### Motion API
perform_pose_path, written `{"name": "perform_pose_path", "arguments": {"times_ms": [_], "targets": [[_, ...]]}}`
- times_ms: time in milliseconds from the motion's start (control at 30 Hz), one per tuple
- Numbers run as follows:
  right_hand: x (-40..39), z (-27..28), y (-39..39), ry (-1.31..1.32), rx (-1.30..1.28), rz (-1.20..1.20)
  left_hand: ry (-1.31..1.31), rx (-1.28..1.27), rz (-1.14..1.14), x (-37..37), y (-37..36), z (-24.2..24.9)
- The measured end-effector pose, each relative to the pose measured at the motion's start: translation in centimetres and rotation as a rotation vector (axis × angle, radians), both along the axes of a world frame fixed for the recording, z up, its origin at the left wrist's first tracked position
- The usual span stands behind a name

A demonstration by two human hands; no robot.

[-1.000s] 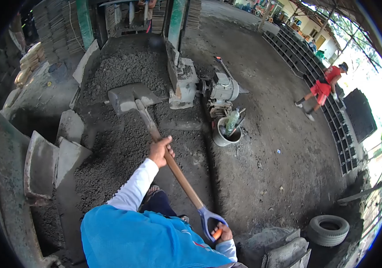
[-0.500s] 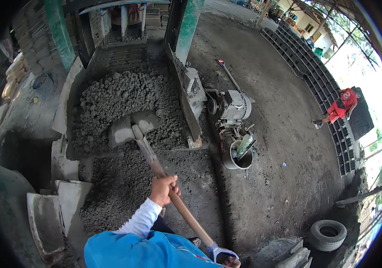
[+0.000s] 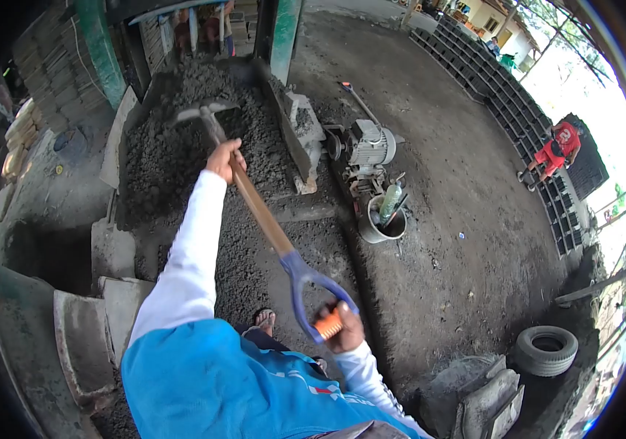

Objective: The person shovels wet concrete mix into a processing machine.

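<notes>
My left hand [image 3: 225, 159] is closed round the wooden shaft of a shovel [image 3: 263, 222], close to its metal end. At the lower centre my right hand [image 3: 345, 331] grips the orange crossbar in the blue D-shaped handle [image 3: 297, 269]. The shovel's blade [image 3: 207, 111] is at the far part of a dark, crumbly grey heap [image 3: 163, 168], between upright boards. How much material lies on the blade is not clear. Looser grey material [image 3: 236, 271] is spread on the ground nearer to me.
Right of the heap stand a motor [image 3: 371, 143] and a bucket [image 3: 382, 228] holding a bottle. Curved slabs [image 3: 82, 344] lean at the left. A tyre [image 3: 546, 350] lies at the lower right. Another person in red [image 3: 558, 146] is near stacked dark blocks [image 3: 518, 117].
The shovel has moved forward, farther over the heap, with both hands on it. My left arm is stretched out, and my right hand has come up into fuller view. The person in red has shifted posture.
</notes>
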State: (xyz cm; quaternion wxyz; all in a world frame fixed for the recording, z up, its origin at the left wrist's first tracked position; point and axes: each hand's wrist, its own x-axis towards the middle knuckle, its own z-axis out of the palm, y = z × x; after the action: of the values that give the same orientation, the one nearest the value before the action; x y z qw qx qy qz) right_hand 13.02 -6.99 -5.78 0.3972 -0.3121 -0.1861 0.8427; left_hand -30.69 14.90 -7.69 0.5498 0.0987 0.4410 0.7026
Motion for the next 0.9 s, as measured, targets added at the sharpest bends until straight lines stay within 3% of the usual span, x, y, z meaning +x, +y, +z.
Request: {"name": "perform_pose_path", "arguments": {"times_ms": [67,100,200,267,333,400,467,700,733,900], "targets": [[6.0,0.4,-1.9,-0.105,0.040,-0.015,-0.154,-0.031,0.042,5.8,-3.8,1.2],[9.7,-1.1,-3.0,-0.280,0.045,-0.053,-0.193,-0.092,0.065,9.8,-6.3,2.8],[18.9,-7.3,-7.3,-0.632,-0.121,-0.258,-0.283,-0.103,-0.048,19.7,-12.0,1.3],[24.7,-12.2,-11.3,-0.659,-0.227,-0.356,-0.350,-0.094,-0.122,25.6,-15.4,0.1],[28.4,-11.9,-15.4,-0.661,-0.324,-0.395,-0.327,-0.119,-0.170,31.0,-18.5,-1.3],[33.7,-15.4,-20.1,-0.706,-0.289,-0.466,-0.328,-0.185,-0.172,35.6,-21.2,-2.0],[36.0,-13.0,-23.5,-0.742,-0.451,-0.430,-0.327,-0.202,-0.194,39.0,-23.8,-2.4],[41.5,-13.5,-29.5,-0.687,-0.431,-0.443,-0.335,-0.287,-0.183,42.6,-26.3,-3.2],[39.4,-10.1,-28.3,-0.675,-0.433,-0.445,-0.343,-0.288,-0.178,42.3,-26.1,-3.3],[35.9,-8.0,-26.0,-0.621,-0.421,-0.496,-0.346,-0.251,-0.190,38.2,-22.6,-3.1]]}}
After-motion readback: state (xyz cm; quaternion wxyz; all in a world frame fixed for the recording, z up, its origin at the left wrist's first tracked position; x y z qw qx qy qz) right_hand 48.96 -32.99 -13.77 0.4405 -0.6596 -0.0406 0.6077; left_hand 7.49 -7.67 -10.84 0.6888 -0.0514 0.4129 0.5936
